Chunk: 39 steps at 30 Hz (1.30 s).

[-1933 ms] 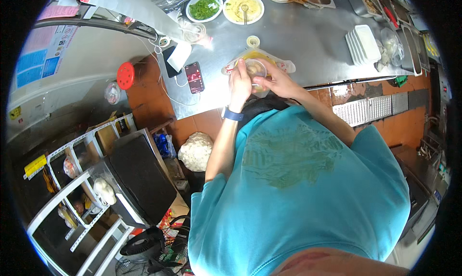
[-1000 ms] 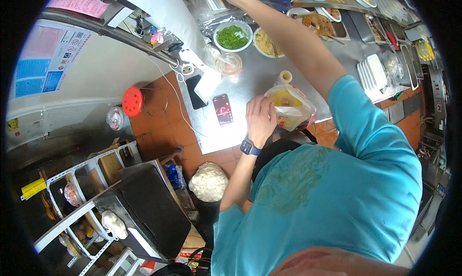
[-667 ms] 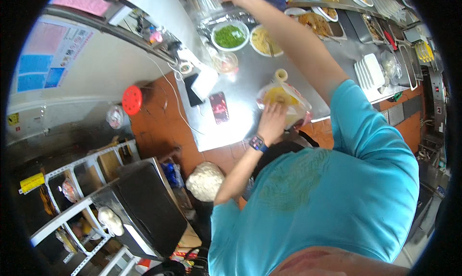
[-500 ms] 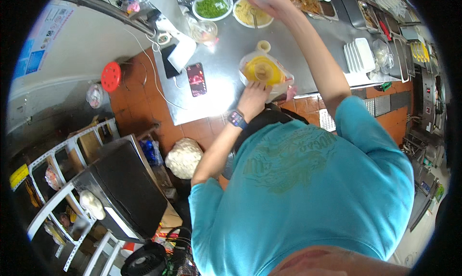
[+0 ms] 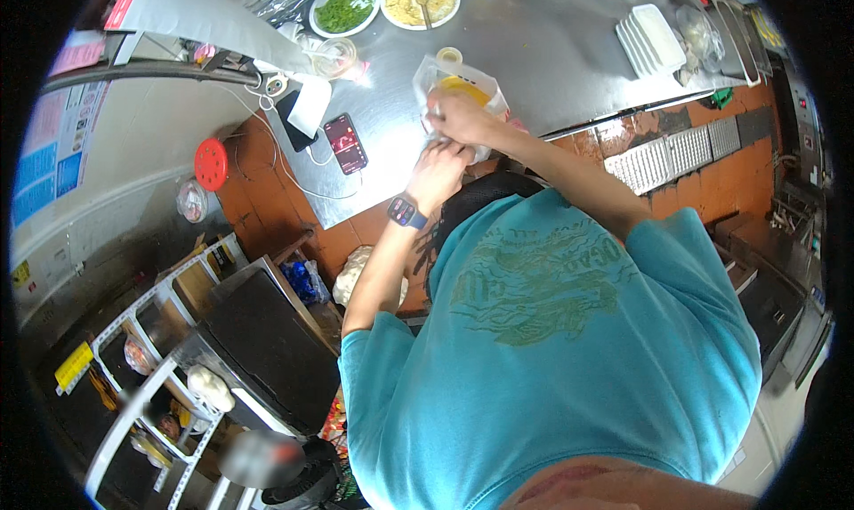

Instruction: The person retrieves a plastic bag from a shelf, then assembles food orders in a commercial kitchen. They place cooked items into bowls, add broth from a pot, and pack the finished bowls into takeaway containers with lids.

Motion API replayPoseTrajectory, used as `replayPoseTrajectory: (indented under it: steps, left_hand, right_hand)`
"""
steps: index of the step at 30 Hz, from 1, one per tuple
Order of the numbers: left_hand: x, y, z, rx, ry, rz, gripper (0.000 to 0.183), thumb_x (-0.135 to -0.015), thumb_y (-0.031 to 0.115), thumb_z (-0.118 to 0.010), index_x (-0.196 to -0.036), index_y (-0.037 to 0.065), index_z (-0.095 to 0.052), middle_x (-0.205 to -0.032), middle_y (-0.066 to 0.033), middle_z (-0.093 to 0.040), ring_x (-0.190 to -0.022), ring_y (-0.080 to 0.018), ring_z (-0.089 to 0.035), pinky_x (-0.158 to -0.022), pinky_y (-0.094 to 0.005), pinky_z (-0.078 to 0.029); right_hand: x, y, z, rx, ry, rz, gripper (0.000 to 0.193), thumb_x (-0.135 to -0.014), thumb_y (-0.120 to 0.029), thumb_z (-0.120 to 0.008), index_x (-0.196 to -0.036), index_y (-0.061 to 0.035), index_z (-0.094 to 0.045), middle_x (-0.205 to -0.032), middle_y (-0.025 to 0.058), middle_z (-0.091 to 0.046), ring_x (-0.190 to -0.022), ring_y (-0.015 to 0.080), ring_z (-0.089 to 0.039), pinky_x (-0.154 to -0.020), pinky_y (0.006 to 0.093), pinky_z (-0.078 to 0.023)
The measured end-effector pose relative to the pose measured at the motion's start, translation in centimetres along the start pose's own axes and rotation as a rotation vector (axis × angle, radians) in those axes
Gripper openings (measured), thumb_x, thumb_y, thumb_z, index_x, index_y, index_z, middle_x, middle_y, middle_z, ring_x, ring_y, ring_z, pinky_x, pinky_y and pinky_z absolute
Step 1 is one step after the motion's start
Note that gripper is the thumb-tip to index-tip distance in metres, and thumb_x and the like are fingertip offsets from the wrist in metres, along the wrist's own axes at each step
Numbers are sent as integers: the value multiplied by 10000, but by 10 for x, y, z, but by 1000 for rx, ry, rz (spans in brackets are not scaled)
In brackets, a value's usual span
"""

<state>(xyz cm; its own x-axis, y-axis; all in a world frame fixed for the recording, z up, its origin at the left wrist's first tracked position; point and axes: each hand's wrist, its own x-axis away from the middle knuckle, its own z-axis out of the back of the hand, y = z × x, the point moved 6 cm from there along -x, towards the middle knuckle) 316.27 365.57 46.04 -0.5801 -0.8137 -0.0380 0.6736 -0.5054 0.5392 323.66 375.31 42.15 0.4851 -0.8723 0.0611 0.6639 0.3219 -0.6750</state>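
A white plastic bag (image 5: 429,74) stands at the near edge of the steel counter, with a yellow round thing (image 5: 470,86) showing inside it. My left hand (image 5: 442,168), with a watch on its wrist, is closed on the near edge of the bag. Over the bag's mouth, my right hand (image 5: 464,119) has its fingers curled around the bag's left side and hides much of what lies inside. The two hands nearly touch. Just beyond the bag is a small pale cup (image 5: 449,56).
A bowl of chopped greens (image 5: 345,10) and a bowl of pale yellow food (image 5: 405,8) with a spoon (image 5: 422,3) stand at the back. Left lies a lit phone (image 5: 345,143) on a cable. White trays (image 5: 648,43) are stacked at right. A red stool (image 5: 211,164) is beside the counter.
My right hand has come back from the bowl of pale yellow food to the bag. My left hand stays at the bag's near edge. The view has shifted.
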Motion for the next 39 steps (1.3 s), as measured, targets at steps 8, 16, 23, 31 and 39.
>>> replayPoseTrajectory:
  steps: [8,16,23,31,39]
  left_hand:
    - [12,-12,42,-90,547,296,248,-768,218,-755,-887,43,-627,-900,-146,-593,-815,-337,-579,-808,-468,-477]
    - [-9,-53,29,-148,366,880,430,-950,332,-551,-768,-29,-698,-679,-219,-674,-670,-413,-688,-636,-444,-559]
    - [-22,-67,25,1490,538,579,202,-943,28,-457,-982,-32,-646,-997,-125,-699,-905,-214,-690,-807,-346,-553]
    - [-51,-80,1,1077,-49,242,215,-912,156,-615,-1071,34,-692,-1046,-54,-691,-965,-126,-626,-786,-287,-529]
    - [-23,-127,-3,1948,546,330,201,-851,160,-580,-968,18,-663,-922,-78,-662,-860,-175,-610,-851,-350,-491]
  right_hand:
    - [52,10,41,370,186,208,340,-798,-292,-695,-1035,-50,-667,-923,179,-671,-925,353,-655,-825,454,-512]
    - [60,57,73,-649,-117,-549,390,-876,-285,-609,-1087,41,-655,-1136,275,-639,-1143,393,-571,-1010,456,-427]
    - [45,22,49,-196,-79,242,215,-876,-73,-618,-1087,-62,-656,-1128,179,-670,-993,301,-659,-906,427,-507]
    - [44,12,73,-67,64,318,456,-813,-181,-680,-1257,-106,-607,-1208,151,-614,-1192,325,-546,-1017,448,-422]
    - [12,97,61,-932,-328,37,309,-923,-123,-571,-1209,-33,-648,-1019,118,-695,-934,264,-664,-848,388,-526]
